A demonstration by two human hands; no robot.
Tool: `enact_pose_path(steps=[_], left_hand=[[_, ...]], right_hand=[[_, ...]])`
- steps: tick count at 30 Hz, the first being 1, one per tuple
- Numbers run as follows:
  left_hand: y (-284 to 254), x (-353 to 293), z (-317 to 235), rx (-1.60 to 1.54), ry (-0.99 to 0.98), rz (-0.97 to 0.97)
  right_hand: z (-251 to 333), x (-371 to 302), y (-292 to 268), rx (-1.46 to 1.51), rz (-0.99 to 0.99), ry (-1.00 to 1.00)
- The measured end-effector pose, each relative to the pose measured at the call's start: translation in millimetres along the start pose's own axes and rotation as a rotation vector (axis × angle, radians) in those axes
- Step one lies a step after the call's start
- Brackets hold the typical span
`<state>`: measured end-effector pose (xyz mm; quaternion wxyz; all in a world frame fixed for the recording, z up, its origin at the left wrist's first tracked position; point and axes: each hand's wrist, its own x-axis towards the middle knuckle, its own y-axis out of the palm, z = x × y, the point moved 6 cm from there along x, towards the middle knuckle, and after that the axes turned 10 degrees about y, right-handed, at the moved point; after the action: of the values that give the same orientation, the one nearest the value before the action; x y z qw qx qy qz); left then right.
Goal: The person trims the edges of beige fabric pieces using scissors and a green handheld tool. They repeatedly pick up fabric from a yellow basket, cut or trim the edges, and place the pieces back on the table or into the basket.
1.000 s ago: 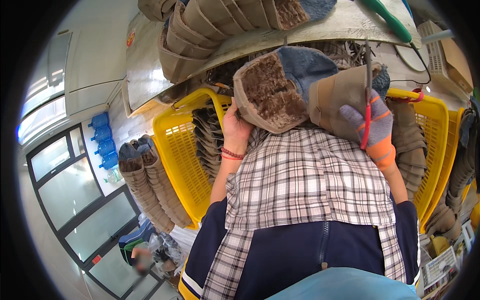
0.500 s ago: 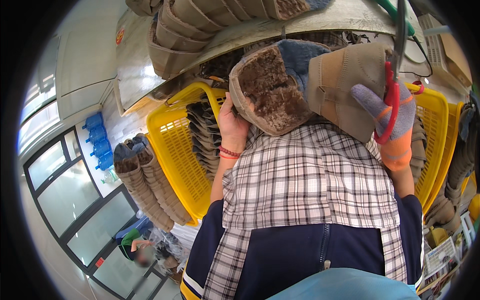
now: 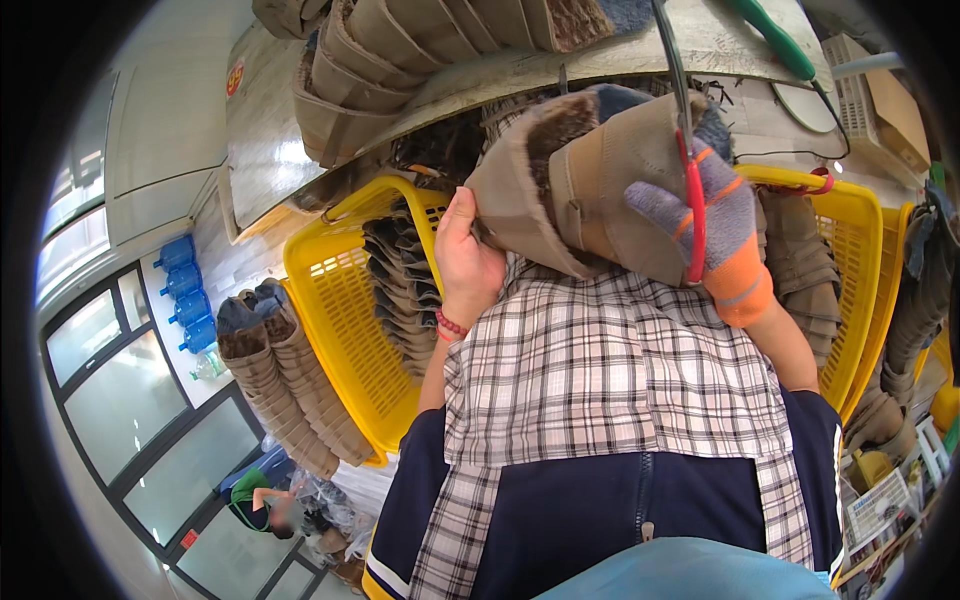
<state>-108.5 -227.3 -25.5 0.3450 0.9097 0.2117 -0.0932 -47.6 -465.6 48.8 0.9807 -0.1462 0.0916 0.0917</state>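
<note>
My left hand [image 3: 470,258] is bare, with a red bracelet [image 3: 450,324] at the wrist. Thumb is up beside the left shoe upper [image 3: 505,200]; the other fingers are hidden behind it, so can't tell how firmly they close. My right hand [image 3: 708,222], in a grey and orange glove [image 3: 738,290], grips the right shoe upper [image 3: 625,190], thumb across its side, with red-handled scissors [image 3: 694,225] also in hand, blades pointing up and away from me.

Both uppers are brown, held above my lap, just over my checked apron [image 3: 570,370]. Left one shows a furry lining at its mouth; right one overlaps that mouth, can't tell if it goes inside.

Beyond them is the surface [image 3: 265,150], carrying a row of nested uppers [image 3: 420,65] and a green-handled tool [image 3: 775,42]. Yellow basket [image 3: 335,315] on my left, another yellow basket [image 3: 850,300] on my right, uppers in both. More stacked uppers [image 3: 290,385] further left, near blue bottles [image 3: 183,283]. Another person [image 3: 250,492] is well apart, lower left.
</note>
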Motion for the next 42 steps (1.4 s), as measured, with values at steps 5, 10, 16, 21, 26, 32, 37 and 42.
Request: enact_pose_path(steps=[5, 10, 16, 21, 26, 32, 37, 42], left_hand=[[69.6, -15.3, -19.1, 0.250, 0.192, 0.165], [147.4, -34.4, -22.3, 1.002, 0.713, 0.657], [156.1, -23.7, -37.3, 0.749, 0.858, 0.595], [163.9, -17.4, 15.8, 0.550, 0.380, 0.807], [171.2, -27.5, 32.8, 0.112, 0.006, 0.876], [173.8, -16.3, 14.1, 0.143, 0.071, 0.855], [166.6, 51.6, -81.6, 0.925, 1.022, 0.616], [176.8, 163.0, -159.5, 1.742, 1.465, 0.353]], right_hand=[[-20.6, 2.9, -2.8, 0.489, 0.226, 0.150], [-44.9, -8.8, -16.5, 0.758, 0.213, 0.010], [-66.5, 4.8, -52.3, 1.073, 0.242, -0.061], [-67.9, -0.6, -56.0, 1.184, 0.100, -0.038], [-92.9, -1.8, -46.3, 1.343, 0.083, 0.145], [-49.6, 0.4, -77.4, 1.060, 0.084, -0.154], [5.6, 10.2, -119.8, 0.778, -0.291, -0.110], [62.3, 76.0, -80.8, 0.042, -0.601, -0.309]])
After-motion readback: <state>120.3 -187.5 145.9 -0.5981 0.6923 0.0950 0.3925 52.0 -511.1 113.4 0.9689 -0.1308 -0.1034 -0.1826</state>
